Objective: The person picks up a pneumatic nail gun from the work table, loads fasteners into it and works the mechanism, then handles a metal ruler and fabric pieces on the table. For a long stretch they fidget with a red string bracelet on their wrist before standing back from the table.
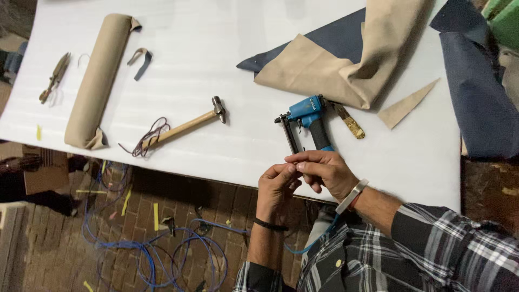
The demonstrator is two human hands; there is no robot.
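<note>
So, hands: both meet at the near edge of the bench [162, 54], just below the stapler.
Left hand [277, 189]: wrist bent up from below, black band on it, fingers curled, fingertips pinched together against the right hand's.
Right hand [324, 173]: comes in from the right, plaid sleeve, metal bracelet at the wrist, thumb and forefinger pinched shut.
Held thing: something tiny between the fingertips, too small to tell what.
Staple gun [305, 121]: blue and black, lying on the bench just past the hands, near that edge.
Hammer [186, 125]: wooden handle, left of the stapler, well apart.
Fabric roll [97, 81]: tan, toward the left end.
Loose fabric [346, 59]: tan and navy, far right corner.
</note>
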